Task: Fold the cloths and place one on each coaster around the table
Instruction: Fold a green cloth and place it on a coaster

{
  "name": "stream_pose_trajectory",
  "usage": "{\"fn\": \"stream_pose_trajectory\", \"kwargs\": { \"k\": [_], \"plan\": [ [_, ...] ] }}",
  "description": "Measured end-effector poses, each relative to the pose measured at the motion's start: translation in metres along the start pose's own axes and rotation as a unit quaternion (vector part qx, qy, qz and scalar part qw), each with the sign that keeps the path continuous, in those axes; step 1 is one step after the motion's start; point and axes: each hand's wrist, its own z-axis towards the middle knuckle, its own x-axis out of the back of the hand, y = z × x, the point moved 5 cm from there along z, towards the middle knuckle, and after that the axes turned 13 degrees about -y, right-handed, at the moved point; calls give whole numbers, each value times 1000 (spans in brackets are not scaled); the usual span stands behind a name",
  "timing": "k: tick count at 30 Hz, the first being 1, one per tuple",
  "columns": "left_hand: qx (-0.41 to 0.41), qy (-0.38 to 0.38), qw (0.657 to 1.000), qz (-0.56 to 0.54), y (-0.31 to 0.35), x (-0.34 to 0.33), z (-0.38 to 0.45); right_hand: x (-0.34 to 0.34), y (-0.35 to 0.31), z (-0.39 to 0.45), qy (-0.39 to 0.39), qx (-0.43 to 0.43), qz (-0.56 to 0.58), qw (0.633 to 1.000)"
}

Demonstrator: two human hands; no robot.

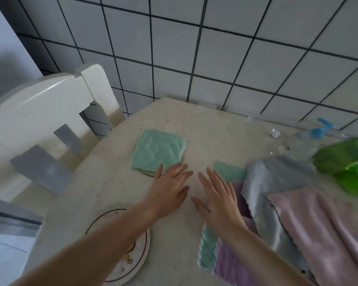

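Beside the folded green cloth on its coaster | left hand, right hand flat, empty | first placed | next: lift one from unfolded cloths right, near plate-like coaster

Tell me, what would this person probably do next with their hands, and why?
Probably the right hand reaches for an unfolded cloth from the pile beside it. One folded teal cloth already lies on the far coaster, while the near coaster has none, and both the right and the left hand are open, holding nothing.
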Motion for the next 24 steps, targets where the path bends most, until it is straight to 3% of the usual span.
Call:
{"fn": "stream_pose_trajectory", "kwargs": {
  "k": [4,13,20,24],
  "plan": [
    [-39,20,999,-25,64,-21,-14,17,36,-69,51,-26,34,998],
    [-140,-83,986,41,199,-82,-24,9,129,-204,75,-113,6,991],
    [-160,-177,951,196,273,-136,-34,-13,173,-261,28,-61,-83,994],
    [-141,-167,951,219,288,-145,-31,-15,195,-258,27,-40,-84,995]
  ]
}}
